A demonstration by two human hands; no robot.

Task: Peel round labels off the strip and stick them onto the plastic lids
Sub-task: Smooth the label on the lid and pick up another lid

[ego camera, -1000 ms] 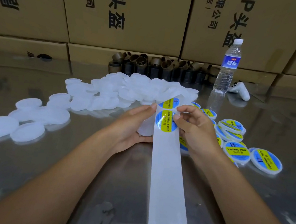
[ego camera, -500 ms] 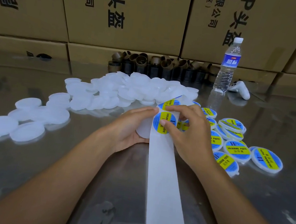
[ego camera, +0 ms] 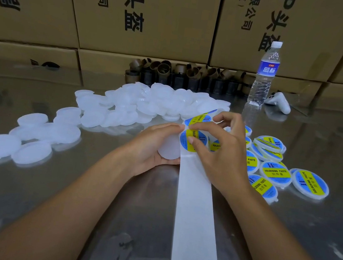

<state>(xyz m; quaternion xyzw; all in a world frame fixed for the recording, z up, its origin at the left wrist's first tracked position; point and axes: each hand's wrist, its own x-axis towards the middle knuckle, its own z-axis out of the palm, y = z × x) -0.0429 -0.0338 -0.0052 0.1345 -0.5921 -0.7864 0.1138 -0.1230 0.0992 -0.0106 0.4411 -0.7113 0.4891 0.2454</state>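
Since a second ago my right hand (ego camera: 223, 158) has slid from the label's right edge onto it. Thumb and forefinger now pinch the round label (ego camera: 185, 137), so the peel looks started and nothing is stuck on yet. My left hand (ego camera: 150, 149) grips a blank lid (ego camera: 169, 152) just left of the strip (ego camera: 195, 220). The strip's long axis runs away from me over the surface (ego camera: 72, 182), bare backing nearest. The label's yellow band runs roughly along it.
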